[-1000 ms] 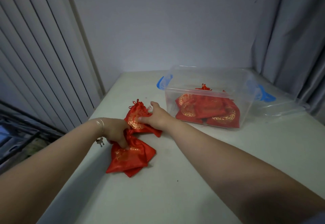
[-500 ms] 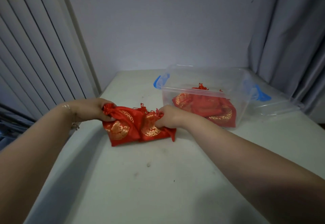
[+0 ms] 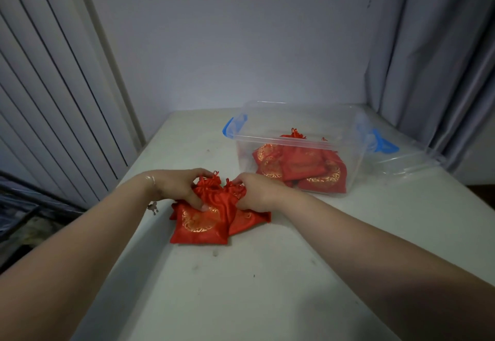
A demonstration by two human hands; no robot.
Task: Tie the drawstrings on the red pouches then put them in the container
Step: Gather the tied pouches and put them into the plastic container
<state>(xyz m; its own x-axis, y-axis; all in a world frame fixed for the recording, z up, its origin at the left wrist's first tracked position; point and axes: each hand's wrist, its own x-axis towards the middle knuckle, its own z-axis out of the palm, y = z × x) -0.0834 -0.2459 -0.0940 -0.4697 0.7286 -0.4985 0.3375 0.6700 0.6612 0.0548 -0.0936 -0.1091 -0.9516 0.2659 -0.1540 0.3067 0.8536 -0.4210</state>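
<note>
Item: left hand point(image 3: 178, 186), wrist bangle; fingers curled, pinching the gathered neck of a red satin drawstring pouch with gold print point(image 3: 199, 220), lying flat on the white tabletop point(image 3: 241, 287).
Item: second red satin pouch point(image 3: 247, 219), partly under the first; right hand point(image 3: 255, 192) closed on its puckered top and cords.
Item: clear plastic container with blue latches point(image 3: 297, 137), right of the hands, several red pouches already inside; its clear lid point(image 3: 407, 164) lies beside it.
Step, judged: tying stage, transfer pending. Next move calls for separating the cords, knotting them snug, then lifting each pouch over the rim.
</note>
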